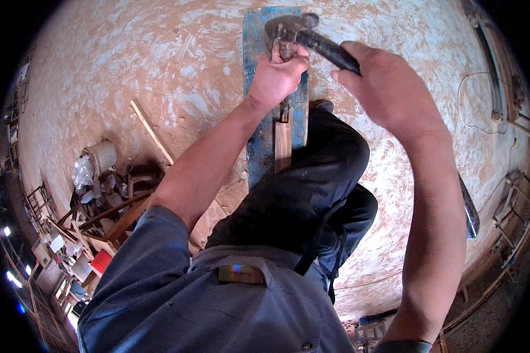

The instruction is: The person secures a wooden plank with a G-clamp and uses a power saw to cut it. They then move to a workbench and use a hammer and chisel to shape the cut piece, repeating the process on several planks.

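Observation:
My right hand [386, 82] is closed around the dark handle of a hammer [327, 50]. The hammer's head, slightly blurred, is right at the top of a chisel [285, 52]; I cannot tell whether they touch. My left hand [277, 77] wraps round the chisel, hiding most of its shaft. Below that fist the dark blade points down to a narrow strip of wood [283, 144], which has a notch near the blade. The strip lies lengthwise on a worn blue plank [259, 141]. My leg in black trousers [318, 156] rests across the plank and covers the strip's near end.
To the left are a heap of wood scraps [121, 203], a whitish bucket [103, 154] with clear plastic, and a leaning pale stick [150, 129]. A red object [101, 262] is farther down. Wooden frames [512, 206] stand along the right edge. The floor [159, 59] is blotchy with whitish smears.

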Motion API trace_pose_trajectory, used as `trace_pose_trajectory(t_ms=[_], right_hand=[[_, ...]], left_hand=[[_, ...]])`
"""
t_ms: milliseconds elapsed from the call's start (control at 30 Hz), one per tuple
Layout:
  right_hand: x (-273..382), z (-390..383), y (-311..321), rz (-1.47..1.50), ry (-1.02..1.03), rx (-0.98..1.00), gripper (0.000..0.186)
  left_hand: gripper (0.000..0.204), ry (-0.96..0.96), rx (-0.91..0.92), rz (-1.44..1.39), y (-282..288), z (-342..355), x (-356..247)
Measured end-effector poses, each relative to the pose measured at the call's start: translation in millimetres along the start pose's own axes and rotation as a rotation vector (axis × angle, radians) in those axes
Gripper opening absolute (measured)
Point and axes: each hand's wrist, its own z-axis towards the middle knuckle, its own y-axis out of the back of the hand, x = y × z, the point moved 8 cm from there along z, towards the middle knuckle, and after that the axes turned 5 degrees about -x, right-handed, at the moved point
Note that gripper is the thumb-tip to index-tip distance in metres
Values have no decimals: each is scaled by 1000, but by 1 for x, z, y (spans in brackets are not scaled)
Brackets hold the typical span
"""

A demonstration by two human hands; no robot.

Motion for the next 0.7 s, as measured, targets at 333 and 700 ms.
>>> trace_pose_trajectory(t_ms=[333,700], right_hand=[[-6,5,-6,74,6,15,36],[-9,7,3,139,-28,-145,41]], left_hand=[[14,165,-24,-51,-2,-6,8],[9,156,6,-143,-3,-13,5]])
